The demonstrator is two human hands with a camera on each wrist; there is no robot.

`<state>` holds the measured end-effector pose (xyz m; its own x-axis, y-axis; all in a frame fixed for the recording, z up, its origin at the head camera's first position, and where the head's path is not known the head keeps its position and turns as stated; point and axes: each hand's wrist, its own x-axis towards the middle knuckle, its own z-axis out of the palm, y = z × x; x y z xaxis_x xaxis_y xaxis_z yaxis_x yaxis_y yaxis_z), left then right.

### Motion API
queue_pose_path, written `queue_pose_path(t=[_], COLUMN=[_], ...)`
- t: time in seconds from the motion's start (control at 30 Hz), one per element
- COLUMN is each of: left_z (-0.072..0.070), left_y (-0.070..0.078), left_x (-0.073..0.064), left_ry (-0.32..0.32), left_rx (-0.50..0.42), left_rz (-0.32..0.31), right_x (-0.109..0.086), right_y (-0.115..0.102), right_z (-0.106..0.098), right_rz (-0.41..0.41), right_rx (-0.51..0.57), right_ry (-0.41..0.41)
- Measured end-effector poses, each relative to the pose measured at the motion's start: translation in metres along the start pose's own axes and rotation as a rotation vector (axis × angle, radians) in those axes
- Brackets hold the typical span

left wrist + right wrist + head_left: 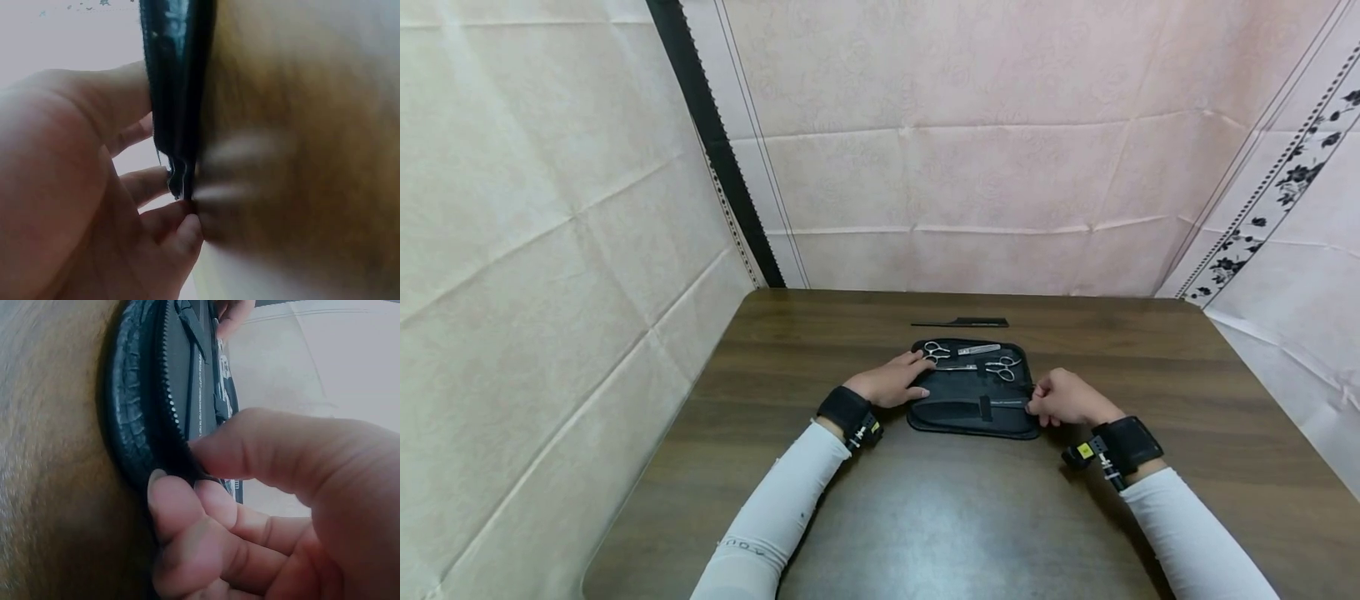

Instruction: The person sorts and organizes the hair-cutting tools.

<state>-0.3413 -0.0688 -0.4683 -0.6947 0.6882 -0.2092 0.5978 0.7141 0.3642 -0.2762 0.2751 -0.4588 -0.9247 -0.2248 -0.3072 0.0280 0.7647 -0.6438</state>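
A black zippered case lies unfolded on the table, with scissors and other steel scissors in its far half. My left hand rests at the case's left edge. Its fingers lie over the scissor handles there, the thumb lower on the rim. At the right edge, my right hand pinches the rim between thumb and curled fingers, beside the zipper teeth. A thin strip with pale lettering runs through a loop towards my right thumb. Whether its end is also held is hidden.
Beyond the case a black comb lies on the wooden table. Pale cloth hangs behind and at both sides of the table. Each wrist wears a black band with a small camera.
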Motion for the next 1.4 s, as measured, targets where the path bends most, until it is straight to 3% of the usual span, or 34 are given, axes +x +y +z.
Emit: queue_pose_path(t=[0.3, 0.63, 1.1, 1.4], left_z=[0.0, 0.001, 0.002, 0.002], left_y=[0.002, -0.002, 0.004, 0.003], left_x=[-0.002, -0.004, -0.001, -0.002], left_ry=[-0.022, -0.057, -0.034, -0.037], left_rx=[-0.018, -0.074, -0.048, -0.074], left_rz=[-0.026, -0.02, -0.061, -0.046], right_x=[0.0, 0.002, 0.002, 0.003], right_y=[0.001, 0.002, 0.0, 0.0], right_z=[0.0, 0.003, 0.001, -0.007], right_rz=[-0.013, -0.032, -0.051, -0.046], right_rx=[0.007, -0.058, -0.06, -0.043], right_ry=[-0.01, 0.002, -0.01, -0.046])
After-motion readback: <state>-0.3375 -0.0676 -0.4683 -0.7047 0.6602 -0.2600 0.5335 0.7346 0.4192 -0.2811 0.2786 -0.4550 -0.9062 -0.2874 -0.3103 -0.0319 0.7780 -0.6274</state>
